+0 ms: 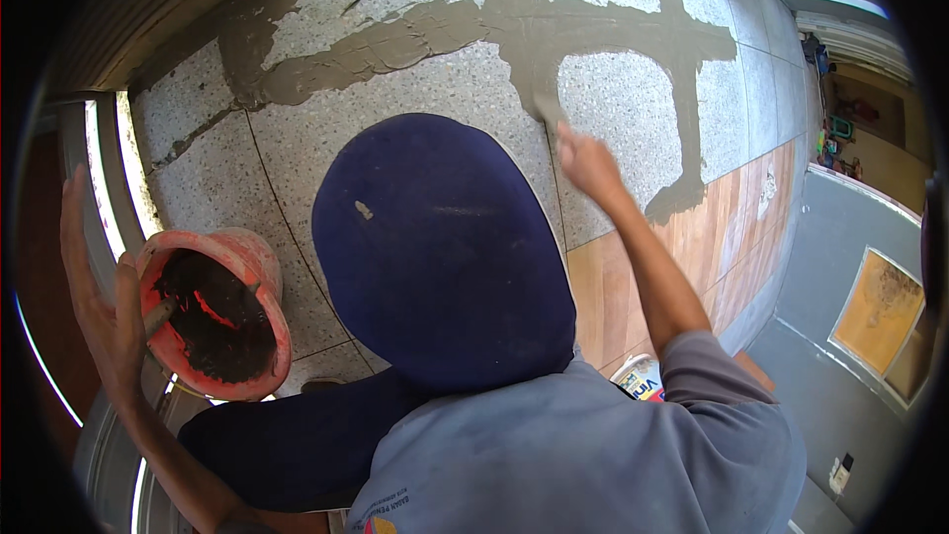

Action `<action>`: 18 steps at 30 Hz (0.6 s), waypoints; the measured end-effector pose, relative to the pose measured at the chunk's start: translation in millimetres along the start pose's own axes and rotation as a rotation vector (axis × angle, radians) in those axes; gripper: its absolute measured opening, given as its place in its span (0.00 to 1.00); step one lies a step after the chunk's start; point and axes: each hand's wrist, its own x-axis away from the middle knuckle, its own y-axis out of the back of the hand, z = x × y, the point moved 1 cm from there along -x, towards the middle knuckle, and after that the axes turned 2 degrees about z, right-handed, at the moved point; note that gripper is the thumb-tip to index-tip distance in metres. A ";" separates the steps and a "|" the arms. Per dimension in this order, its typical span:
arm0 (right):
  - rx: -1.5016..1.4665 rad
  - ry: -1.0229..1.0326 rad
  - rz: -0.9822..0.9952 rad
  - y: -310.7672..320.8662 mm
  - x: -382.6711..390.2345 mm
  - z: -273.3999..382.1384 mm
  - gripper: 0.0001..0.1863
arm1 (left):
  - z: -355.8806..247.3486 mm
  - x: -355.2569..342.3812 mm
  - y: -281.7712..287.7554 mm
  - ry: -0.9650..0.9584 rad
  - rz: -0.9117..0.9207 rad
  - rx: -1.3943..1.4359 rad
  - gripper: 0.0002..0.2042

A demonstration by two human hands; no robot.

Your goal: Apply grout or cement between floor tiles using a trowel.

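Observation:
My right hand point(590, 166) is closed around a putty knife point(550, 111), whose thin blade is blurred by motion and meets a band of wet grey mortar point(534, 69). The mortar runs in crossing strips over speckled grey tiles point(386, 99). On the far left, my left hand point(104, 302) is raised with fingers stretched out and nothing in it. Beside it stands a red-orange bucket point(269, 267) with dark wet mix inside. A stick-like handle point(161, 316) leans out over its rim, close to my left hand; whether they touch I cannot tell.
My bent knee in dark blue cloth point(445, 247) fills the middle. A white tub point(638, 376) stands near my right elbow. Wood-patterned tiles point(633, 287) lie to the right. A brown slatted piece point(178, 0) borders the upper left; a metal frame point(104, 188) runs along the left.

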 end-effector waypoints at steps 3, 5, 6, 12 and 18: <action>-0.044 0.113 -0.212 35.9 -86.4 20.6 0.14 | -0.6 0.9 6.8 -0.001 0.018 -0.024 0.32; 0.004 0.195 -0.244 32.1 -137.2 0.3 0.14 | -3.4 0.3 3.3 0.043 0.019 0.045 0.32; 0.041 0.286 -0.275 24.9 -157.0 0.3 0.15 | -3.2 4.7 9.1 0.093 0.020 0.102 0.32; 0.158 0.395 0.061 51.9 -118.2 -9.9 0.18 | 5.2 38.2 33.6 0.250 0.100 0.049 0.34; 0.176 0.923 -0.013 43.4 -172.7 235.4 0.17 | 39.0 75.1 36.1 0.467 0.034 0.271 0.34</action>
